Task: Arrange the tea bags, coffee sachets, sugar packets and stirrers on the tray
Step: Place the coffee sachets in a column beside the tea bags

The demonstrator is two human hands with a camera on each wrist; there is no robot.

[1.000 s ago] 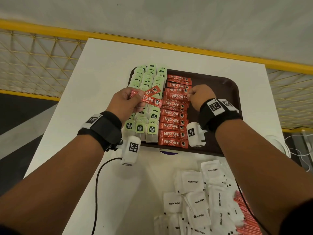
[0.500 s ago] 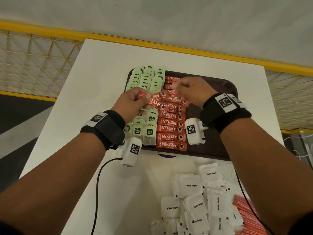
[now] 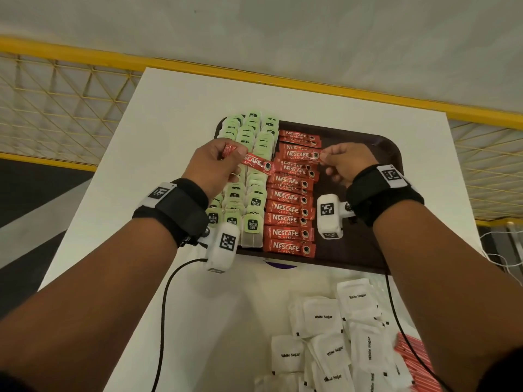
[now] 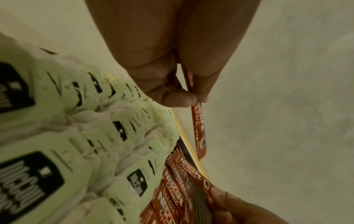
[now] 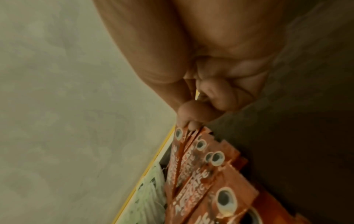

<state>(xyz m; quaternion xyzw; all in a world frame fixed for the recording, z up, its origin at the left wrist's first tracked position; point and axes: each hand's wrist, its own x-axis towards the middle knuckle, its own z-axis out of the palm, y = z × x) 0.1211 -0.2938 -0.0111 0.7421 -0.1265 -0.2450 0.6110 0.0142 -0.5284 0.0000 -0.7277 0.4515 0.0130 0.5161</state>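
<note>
Red foil catches our eye first: the right hand (image 3: 346,168) pinches one coffee sachet (image 3: 301,156) by its right end, thumb and forefinger closed on the cup-printed tip. Its long axis runs nearly 9 to 3 o'clock, the lettering reading left to right, over the column below.

Our left hand (image 3: 210,168) grips a small bunch of sachets (image 3: 256,163), fingers curled round their left ends. The topmost one slants from 10 towards 4 o'clock over the tea bags, its cup end reaching the coffee column.

On the dark brown tray (image 3: 376,244) lie three columns of green tea bags (image 3: 252,199) along the 9 o'clock side. Beside them at the middle lies one overlapping column of red coffee sachets (image 3: 288,222), each lying crosswise. The 3 o'clock part of the tray is bare.

On the white worktop (image 3: 175,131), towards 5 o'clock of the tray, lies a loose heap of white sugar packets (image 3: 334,340). Red stirrers (image 3: 416,363) lie at the heap's right edge.

Half a second ago the two hands met near the tray's middle; now we see them drawn apart, with one sachet pulled rightward from the bunch.
</note>
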